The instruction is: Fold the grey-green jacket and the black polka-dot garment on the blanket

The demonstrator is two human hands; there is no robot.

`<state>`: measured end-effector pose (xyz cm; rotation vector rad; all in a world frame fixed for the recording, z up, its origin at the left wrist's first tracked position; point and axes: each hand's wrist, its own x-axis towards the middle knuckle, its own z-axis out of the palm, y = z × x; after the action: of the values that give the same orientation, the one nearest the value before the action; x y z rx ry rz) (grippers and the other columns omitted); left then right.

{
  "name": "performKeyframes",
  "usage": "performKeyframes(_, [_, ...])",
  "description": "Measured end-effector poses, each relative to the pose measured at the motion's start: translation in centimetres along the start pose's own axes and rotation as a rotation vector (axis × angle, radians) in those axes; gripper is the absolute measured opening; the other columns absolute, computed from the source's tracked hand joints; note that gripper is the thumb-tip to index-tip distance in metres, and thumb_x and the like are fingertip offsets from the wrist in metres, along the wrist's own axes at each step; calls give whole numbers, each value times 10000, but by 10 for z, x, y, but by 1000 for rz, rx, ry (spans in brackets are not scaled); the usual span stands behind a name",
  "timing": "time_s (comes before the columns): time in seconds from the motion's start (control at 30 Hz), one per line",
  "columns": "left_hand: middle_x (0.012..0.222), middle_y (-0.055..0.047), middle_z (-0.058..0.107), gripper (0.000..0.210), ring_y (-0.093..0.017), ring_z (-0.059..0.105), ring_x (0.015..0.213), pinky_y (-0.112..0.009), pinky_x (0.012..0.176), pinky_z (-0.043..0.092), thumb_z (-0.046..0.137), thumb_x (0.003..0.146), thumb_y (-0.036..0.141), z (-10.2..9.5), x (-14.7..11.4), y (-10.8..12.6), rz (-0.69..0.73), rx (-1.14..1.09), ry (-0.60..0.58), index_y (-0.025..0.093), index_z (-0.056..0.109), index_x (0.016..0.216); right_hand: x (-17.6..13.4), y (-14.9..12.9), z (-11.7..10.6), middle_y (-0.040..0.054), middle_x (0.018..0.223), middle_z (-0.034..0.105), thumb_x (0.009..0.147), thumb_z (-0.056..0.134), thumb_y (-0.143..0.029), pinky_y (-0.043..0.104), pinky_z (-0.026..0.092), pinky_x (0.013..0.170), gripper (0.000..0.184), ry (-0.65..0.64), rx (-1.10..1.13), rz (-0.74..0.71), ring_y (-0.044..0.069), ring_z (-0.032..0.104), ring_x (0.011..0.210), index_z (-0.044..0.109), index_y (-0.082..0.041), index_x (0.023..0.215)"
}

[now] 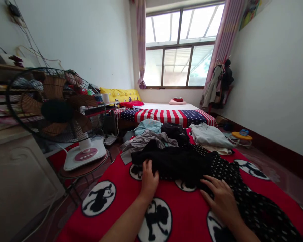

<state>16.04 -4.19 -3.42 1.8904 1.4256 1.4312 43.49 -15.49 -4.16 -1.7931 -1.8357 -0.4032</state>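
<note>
A black garment (179, 161) lies spread across a red blanket (187, 215) printed with monkeys in white circles. My left hand (149, 179) rests at its lower left edge, fingers stretched out and touching the cloth, thumb apart. At its lower right edge is my right hand (221, 198), with the fingers spread out over the cloth. A black fabric with white dots (244, 183) runs from beside the garment down past my right hand. Some dotted cloth also shows under the black garment's lower edge.
Behind lie a crumpled grey garment (148, 141), a light blue garment (148, 126) and a dark garment (175, 132). Folded pale clothes (209, 136) are at the right. A fan (57, 111) stands on a round stool (84, 168) at left. A yellow stool (242, 136) is at right.
</note>
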Motion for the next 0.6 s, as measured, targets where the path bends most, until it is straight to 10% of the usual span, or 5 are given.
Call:
performKeyframes(0.27, [1486, -116, 253, 666, -296, 270, 1407, -487, 1157, 254, 526, 756, 48, -8, 6, -3, 57, 46, 97, 246, 374, 1373, -4, 10, -13, 102, 1208, 603, 829, 452, -352, 552, 335, 1018, 292, 330, -175, 133, 342, 504, 1178, 637, -229, 1018])
performKeyframes(0.6, [1487, -137, 270, 643, -316, 297, 1389, -474, 1135, 281, 548, 731, 61, -1, 12, -15, 56, 157, -26, 218, 455, 1347, -10, 28, -9, 87, 1151, 623, 794, 405, -385, 508, 402, 925, 363, 311, -242, 187, 321, 567, 1020, 610, -232, 1052])
